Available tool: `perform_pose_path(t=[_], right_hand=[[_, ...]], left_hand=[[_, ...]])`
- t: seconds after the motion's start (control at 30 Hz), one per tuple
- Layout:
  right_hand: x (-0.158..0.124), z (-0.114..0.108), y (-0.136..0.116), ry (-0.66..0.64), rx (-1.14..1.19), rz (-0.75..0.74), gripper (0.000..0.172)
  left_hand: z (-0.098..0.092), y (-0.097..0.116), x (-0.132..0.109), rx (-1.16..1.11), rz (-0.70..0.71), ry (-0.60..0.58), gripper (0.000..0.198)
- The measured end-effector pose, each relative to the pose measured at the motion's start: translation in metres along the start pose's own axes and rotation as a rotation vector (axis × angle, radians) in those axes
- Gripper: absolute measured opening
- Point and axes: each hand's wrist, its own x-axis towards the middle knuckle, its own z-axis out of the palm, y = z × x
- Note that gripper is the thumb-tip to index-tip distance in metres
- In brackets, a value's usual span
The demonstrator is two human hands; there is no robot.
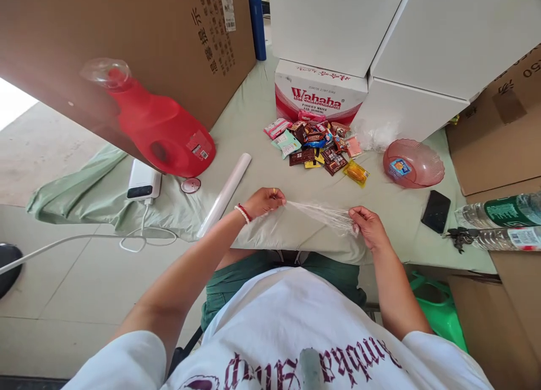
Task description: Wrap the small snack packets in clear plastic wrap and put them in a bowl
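A thin, clear plastic bag (319,212) is stretched between my two hands above the near edge of the cloth-covered table. My left hand (265,203) pinches its gathered, narrow end. At the wider, crinkled end, the fingers of my right hand (368,225) are closed on the plastic. Beyond the bag lies a pile of wrapped snacks (313,142) in several colours. To the right of the pile stands a pink clear bowl (422,163) with a blue-labelled packet (399,167) in it. Left of my left hand lies a roll of clear plastic (226,193).
A red jug (169,131), a white power bank (144,178) with a cable and a round lid (191,185) are on the left. Behind the snacks stands a Wahaha box (319,91) under white boxes. A phone (435,211) and water bottles (507,211) lie at right.
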Motion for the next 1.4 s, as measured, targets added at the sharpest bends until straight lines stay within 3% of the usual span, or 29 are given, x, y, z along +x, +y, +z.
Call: perform_pose_path(t=[0.1, 0.17, 0.2, 0.23, 0.33, 0.43, 0.5, 0.57, 0.67, 0.8, 0.9, 1.03, 1.1, 1.17, 1.23, 1.33, 1.4], right_hand=[[0.004, 0.022, 0.005, 0.026, 0.062, -0.028, 0.045], [0.003, 0.038, 0.009, 0.108, 0.119, -0.069, 0.042], [0.001, 0.046, 0.011, 0.143, 0.134, -0.094, 0.041], [-0.003, 0.053, 0.014, 0.165, 0.133, -0.122, 0.039], [-0.018, 0.073, 0.023, 0.164, 0.019, -0.233, 0.034], [-0.032, 0.085, 0.031, 0.111, -0.147, -0.358, 0.032], [-0.033, 0.086, 0.032, 0.118, -0.175, -0.388, 0.033], [-0.026, 0.079, 0.031, 0.207, -0.099, -0.352, 0.036], [-0.005, 0.059, 0.028, 0.335, 0.076, -0.236, 0.041], [0.016, 0.032, 0.030, 0.315, 0.096, -0.136, 0.043], [0.018, 0.013, 0.035, 0.202, -0.094, -0.090, 0.041], [0.021, -0.019, 0.022, -0.129, -0.578, -0.157, 0.045], [0.034, -0.027, 0.006, -0.104, -0.758, -0.270, 0.049], [0.054, -0.018, -0.011, -0.026, -0.833, -0.334, 0.050], [0.076, 0.006, -0.020, -0.034, -0.818, -0.283, 0.048], [0.098, 0.051, -0.016, -0.117, -0.666, -0.157, 0.037], [0.105, 0.070, -0.006, -0.120, -0.555, -0.152, 0.034]], left_hand=[[-0.007, 0.012, 0.006, 0.105, 0.102, 0.363, 0.020], [0.005, 0.016, 0.001, 0.070, 0.105, 0.572, 0.020], [0.017, 0.016, -0.004, 0.020, 0.062, 0.583, 0.024], [0.032, 0.015, -0.010, -0.055, -0.011, 0.513, 0.032], [0.087, 0.008, -0.025, -0.260, -0.263, 0.151, 0.052], [0.131, 0.000, -0.025, -0.386, -0.280, 0.178, 0.045], [0.139, -0.003, -0.020, -0.422, -0.247, 0.217, 0.040], [0.131, -0.006, -0.014, -0.425, -0.245, 0.201, 0.035], [0.103, -0.008, -0.010, -0.393, -0.265, 0.164, 0.033], [0.064, -0.015, -0.013, -0.277, -0.296, 0.155, 0.037], [0.041, -0.022, -0.023, -0.136, -0.313, 0.192, 0.035], [0.014, -0.021, -0.036, 0.092, -0.249, 0.329, 0.032], [0.011, -0.015, -0.032, 0.201, -0.171, 0.416, 0.034], [0.021, -0.007, -0.018, 0.305, -0.094, 0.455, 0.038], [0.039, -0.002, 0.002, 0.430, -0.034, 0.420, 0.041], [0.064, -0.002, 0.026, 0.460, 0.030, 0.351, 0.033], [0.069, -0.008, 0.032, 0.409, 0.044, 0.347, 0.027]])
